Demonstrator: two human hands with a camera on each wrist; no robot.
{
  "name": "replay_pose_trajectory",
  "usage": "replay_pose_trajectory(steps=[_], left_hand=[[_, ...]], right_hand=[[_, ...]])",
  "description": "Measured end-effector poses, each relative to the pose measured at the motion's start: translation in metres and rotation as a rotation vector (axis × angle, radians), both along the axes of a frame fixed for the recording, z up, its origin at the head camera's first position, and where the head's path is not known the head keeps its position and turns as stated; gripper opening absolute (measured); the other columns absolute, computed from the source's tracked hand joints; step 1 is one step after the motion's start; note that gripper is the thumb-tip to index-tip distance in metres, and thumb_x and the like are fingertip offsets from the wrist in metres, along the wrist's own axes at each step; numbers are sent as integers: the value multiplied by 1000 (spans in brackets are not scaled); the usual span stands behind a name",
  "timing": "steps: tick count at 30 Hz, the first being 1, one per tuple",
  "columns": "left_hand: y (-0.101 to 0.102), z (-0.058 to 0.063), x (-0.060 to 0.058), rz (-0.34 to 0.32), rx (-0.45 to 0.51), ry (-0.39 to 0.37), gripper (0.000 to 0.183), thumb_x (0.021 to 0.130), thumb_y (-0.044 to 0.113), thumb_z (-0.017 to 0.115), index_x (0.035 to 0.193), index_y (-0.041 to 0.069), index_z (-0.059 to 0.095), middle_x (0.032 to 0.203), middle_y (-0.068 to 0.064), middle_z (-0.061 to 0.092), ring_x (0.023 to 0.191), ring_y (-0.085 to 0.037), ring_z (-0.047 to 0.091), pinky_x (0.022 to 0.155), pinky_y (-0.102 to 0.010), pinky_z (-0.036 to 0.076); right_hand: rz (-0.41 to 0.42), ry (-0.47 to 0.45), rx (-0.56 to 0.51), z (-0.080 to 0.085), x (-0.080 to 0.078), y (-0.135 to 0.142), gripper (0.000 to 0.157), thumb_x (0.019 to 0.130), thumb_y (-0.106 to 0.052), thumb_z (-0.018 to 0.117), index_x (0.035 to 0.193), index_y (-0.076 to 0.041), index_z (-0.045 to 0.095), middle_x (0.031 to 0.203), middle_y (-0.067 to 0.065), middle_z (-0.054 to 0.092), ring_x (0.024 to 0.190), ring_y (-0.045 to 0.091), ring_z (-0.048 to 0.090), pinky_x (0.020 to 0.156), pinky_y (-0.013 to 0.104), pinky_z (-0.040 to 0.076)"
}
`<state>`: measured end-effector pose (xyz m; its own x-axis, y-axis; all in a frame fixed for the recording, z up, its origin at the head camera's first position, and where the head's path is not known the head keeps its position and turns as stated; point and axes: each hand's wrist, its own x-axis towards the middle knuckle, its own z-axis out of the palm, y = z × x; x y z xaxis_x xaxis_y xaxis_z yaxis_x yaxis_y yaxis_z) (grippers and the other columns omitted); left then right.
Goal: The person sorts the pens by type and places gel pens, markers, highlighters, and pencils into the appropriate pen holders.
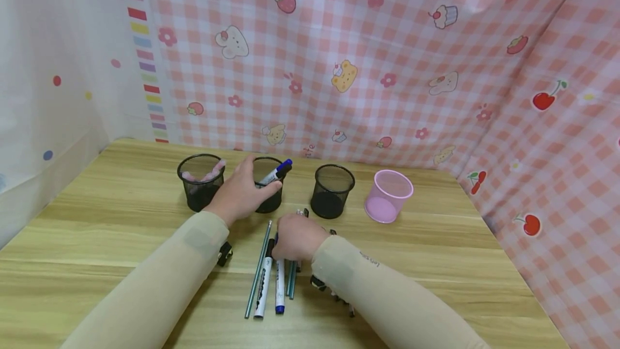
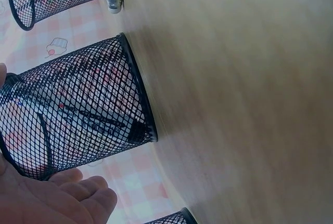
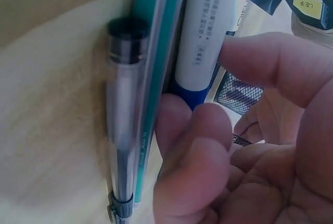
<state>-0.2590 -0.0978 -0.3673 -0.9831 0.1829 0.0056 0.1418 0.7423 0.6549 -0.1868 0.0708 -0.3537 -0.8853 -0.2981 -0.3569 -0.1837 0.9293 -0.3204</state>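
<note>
I see the left hand (image 1: 242, 192) at a round black wire-mesh cup (image 1: 270, 203) with capped markers (image 1: 271, 176) leaning inside it; the fingers curve loosely about the rim, and whether they grip I cannot tell. On that cup's near side, the right hand (image 1: 297, 237) pinches a white, blue-ended marker (image 1: 280, 287). A round pink mesh cup (image 1: 387, 201) stands well to its right.

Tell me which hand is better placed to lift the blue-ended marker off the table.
Probably the right hand: its fingers are at the far end of the marker. The left hand is farther off, at the black mesh cup holding markers.
</note>
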Motion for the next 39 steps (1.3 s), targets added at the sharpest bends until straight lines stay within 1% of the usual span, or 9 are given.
replay_pose_trajectory(steps=[4, 9, 13, 18, 21, 25, 30, 37, 39], left_hand=[[0, 0, -1, 5, -1, -4, 111, 95, 77, 54, 171, 12, 6, 176, -19, 17, 149, -48, 43, 116, -66, 41], [1, 0, -2, 4, -1, -7, 111, 94, 77, 54, 171, 12, 6, 176, -18, 16, 150, -47, 42, 117, -66, 40], [0, -1, -2, 3, -1, -3, 112, 94, 78, 54, 171, 12, 6, 176, -19, 16, 150, -47, 41, 117, -66, 40], [0, -2, -2, 3, 0, -7, 112, 94, 78, 54, 171, 12, 5, 176, -19, 15, 149, -48, 42, 116, -67, 41], [0, -2, -2, 4, 2, -9, 112, 94, 78, 54, 171, 12, 6, 176, -18, 15, 149, -47, 43, 116, -67, 41], [0, -1, -2, 7, 4, -11, 111, 95, 77, 55, 171, 12, 7, 176, -18, 15, 151, -47, 41, 117, -66, 40], [1, 0, -2, 8, 2, -10, 111, 94, 77, 54, 171, 12, 7, 176, -18, 16, 151, -47, 40, 117, -67, 40], [1, 0, -2, 10, -2, -5, 112, 94, 78, 54, 170, 11, 7, 176, -19, 17, 150, -47, 40, 117, -67, 40], [1, 0, -1, 13, -1, -2, 111, 94, 77, 55, 170, 10, 8, 175, -19, 18, 150, -47, 41, 117, -67, 40]], right_hand=[[-6, 0, -2, -1, -1, 2, 16, 89, -21, 79, 82, -11, 68, 72, 1, 65, 54, 14, 55, 50, 29, 45], [-13, 6, -1, -1, -3, 4, 16, 89, -21, 79, 88, -10, 67, 76, 2, 65, 57, 15, 56, 53, 29, 47], [-29, -4, -35, -2, -3, 6, 17, 90, -20, 79, 95, -7, 69, 78, 4, 65, 58, 16, 56, 54, 30, 47], [-60, 14, -96, -3, -4, 12, 33, 90, -22, 80, 115, -3, 71, 90, 4, 69, 68, 16, 62, 60, 31, 52], [-68, 36, -124, -3, -4, 15, 39, 90, -23, 82, 121, -3, 71, 94, 3, 71, 74, 15, 64, 64, 30, 55], [-76, 50, -155, -2, -6, 20, 37, 90, -24, 82, 119, -4, 71, 94, 2, 71, 76, 16, 65, 68, 31, 56], [-105, 77, -229, -3, -8, 27, 35, 90, -23, 82, 119, -7, 71, 103, 2, 72, 85, 17, 64, 77, 36, 57], [-144, 100, -350, -3, -11, 34, 31, 92, -22, 81, 120, -11, 70, 94, 1, 71, 80, 17, 65, 69, 34, 54], [-158, 109, -385, -2, -11, 36, 32, 92, -22, 81, 120, -12, 70, 95, 2, 71, 80, 17, 65, 69, 33, 53]])
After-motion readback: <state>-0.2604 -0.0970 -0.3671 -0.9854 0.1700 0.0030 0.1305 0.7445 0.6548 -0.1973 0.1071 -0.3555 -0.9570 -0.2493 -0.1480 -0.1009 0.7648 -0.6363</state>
